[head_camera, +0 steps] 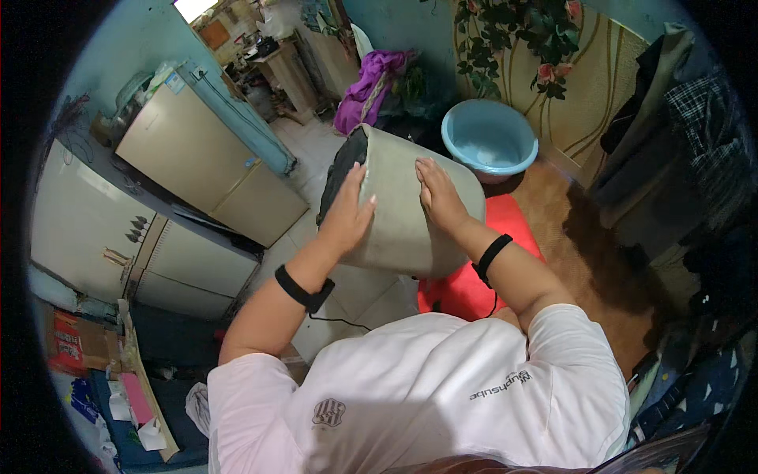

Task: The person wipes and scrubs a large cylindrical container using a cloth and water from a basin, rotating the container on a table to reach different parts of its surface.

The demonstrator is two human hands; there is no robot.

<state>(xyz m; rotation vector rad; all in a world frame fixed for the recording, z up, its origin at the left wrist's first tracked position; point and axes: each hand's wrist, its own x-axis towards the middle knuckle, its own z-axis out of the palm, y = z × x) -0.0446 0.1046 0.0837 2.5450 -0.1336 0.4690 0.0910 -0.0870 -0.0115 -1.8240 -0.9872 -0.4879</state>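
In front of me is a large beige block with rounded corners [400, 195], apparently a padded stool or ottoman, tilted over. Its dark, fabric-like face [343, 172] is turned to the left. My left hand [349, 210] holds it along the border of that face, thumb apart from the fingers. Against the beige side lies my right hand [441, 198], fingers extended and close together. A black band circles each wrist. What supports the block from beneath is hidden.
Behind the block stands a blue plastic basin [490, 139]. A flat red thing [512, 228] lies under its right side. Two refrigerators [195, 160] line the left wall. Clothes [704, 130] hang at the right. Purple cloth [370, 89] is heaped at the back.
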